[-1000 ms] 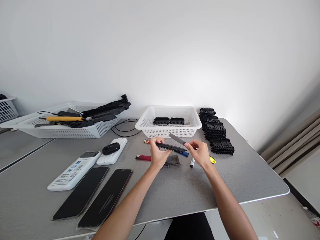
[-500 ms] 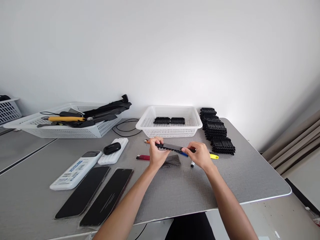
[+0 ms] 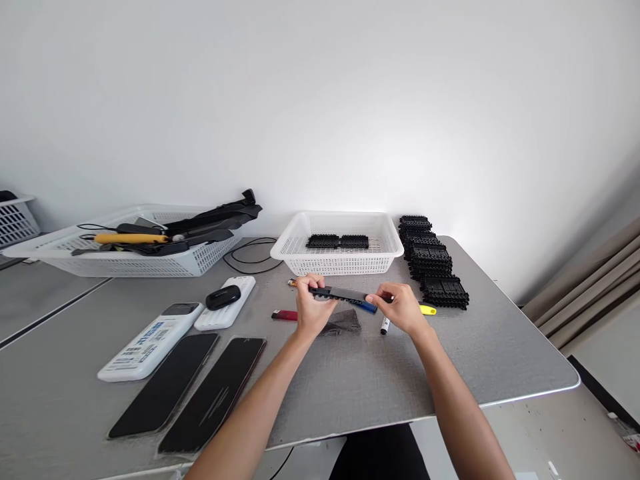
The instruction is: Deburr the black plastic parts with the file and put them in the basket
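A flat black plastic piece [image 3: 345, 294] with a smooth grey-black top and a toothed lower edge is held above the table between my hands. My left hand [image 3: 311, 305] is closed round its left end, fingers over the far side. At the right end, my right hand [image 3: 400, 308] pinches it between thumb and fingers. Below it lie a dark mesh cloth [image 3: 343, 323], a red object [image 3: 285, 315], a blue object [image 3: 369, 307] and a white marker [image 3: 385, 325] with a black cap. A yellow-ended item [image 3: 428, 310] shows partly behind my right hand.
A white basket [image 3: 337, 267] with two black toothed pieces stands behind. Stacks of similar pieces [image 3: 440, 267] are at right. To the left are another loaded basket [image 3: 175, 267], a cable [image 3: 240, 252], power banks [image 3: 150, 343], a mouse [image 3: 223, 297] and two phones [image 3: 165, 387].
The black piece stays in both hands, tilted slightly more down to the right. More of the blue object and the marker now shows. The whole view has shifted a little.
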`<state>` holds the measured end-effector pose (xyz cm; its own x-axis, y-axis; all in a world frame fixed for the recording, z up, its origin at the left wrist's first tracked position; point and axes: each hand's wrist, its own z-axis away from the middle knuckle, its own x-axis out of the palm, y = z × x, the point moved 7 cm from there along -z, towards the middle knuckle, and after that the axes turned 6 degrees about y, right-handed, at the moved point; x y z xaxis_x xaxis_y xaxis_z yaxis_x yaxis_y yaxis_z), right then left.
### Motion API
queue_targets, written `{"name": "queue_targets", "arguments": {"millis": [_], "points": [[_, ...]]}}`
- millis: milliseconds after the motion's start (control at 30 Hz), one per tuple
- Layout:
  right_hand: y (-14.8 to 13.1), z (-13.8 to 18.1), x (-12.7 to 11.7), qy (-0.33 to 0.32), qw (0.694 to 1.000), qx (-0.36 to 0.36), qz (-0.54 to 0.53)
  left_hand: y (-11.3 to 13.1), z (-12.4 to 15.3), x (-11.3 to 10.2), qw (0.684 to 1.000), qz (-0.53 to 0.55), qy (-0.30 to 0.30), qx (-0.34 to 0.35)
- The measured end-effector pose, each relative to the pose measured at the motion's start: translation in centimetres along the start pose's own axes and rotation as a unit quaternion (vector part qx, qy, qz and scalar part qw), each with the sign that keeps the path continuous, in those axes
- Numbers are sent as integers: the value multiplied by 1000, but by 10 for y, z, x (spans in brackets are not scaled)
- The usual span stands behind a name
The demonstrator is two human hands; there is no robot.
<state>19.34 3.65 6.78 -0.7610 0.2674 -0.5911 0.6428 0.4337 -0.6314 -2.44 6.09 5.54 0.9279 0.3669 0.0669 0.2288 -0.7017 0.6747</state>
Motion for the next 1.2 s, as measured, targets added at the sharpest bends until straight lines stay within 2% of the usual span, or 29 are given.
{"name": "queue_targets", "arguments": {"millis": [133, 300, 400, 567, 667, 767, 1000, 1200], "points": [[6, 0, -7, 19, 1000, 13, 5, 0, -2, -3, 1000, -10, 8, 0], [-5, 1, 2, 22, 1000, 0, -20, 4, 1, 4, 1000, -2, -20, 16], [-3, 0, 0, 20, 1000, -7, -9, -2, 0, 0, 1000, 3, -5, 3], [9, -2, -10, 40, 999, 19, -2, -10, -4, -7, 999, -4, 21, -25], [4, -1, -3, 45, 999, 20, -20, -3, -1, -1, 1000, -5, -1, -2], [-2, 1, 5, 22, 999, 12, -20, 0, 1, 2, 1000, 1, -10, -3], [15, -2, -8, 26, 999, 23, -4, -8, -6, -10, 999, -12, 36, -15], [2, 0, 6, 16, 999, 12, -27, 4, -2, 2, 1000, -1, -12, 8]]}}
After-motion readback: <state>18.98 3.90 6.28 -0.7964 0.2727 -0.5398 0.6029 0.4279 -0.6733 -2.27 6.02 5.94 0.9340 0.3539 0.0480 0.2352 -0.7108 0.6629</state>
